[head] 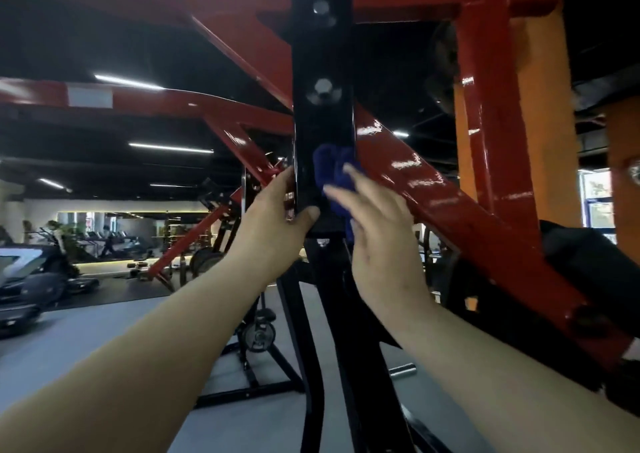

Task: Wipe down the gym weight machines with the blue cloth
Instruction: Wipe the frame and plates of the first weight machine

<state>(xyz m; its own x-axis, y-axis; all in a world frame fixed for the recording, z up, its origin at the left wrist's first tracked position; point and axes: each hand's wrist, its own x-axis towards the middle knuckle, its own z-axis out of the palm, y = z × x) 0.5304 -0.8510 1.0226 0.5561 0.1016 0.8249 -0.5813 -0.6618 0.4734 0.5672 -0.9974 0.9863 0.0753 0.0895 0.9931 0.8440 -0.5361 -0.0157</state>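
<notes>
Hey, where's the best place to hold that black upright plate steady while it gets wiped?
Probably the black plate's lower left edge, coming from the left, as the left hand does: it is flat and narrow, and the right hand presses the blue cloth on its face.

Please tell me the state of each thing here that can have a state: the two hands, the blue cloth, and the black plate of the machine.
left hand: grips the lower left edge of the black plate, thumb on its front.
right hand: fingers straight, presses the blue cloth against the plate.
blue cloth: bunched, flat against the plate's lower part.
black plate: upright, glossy, two bolts in place.
</notes>
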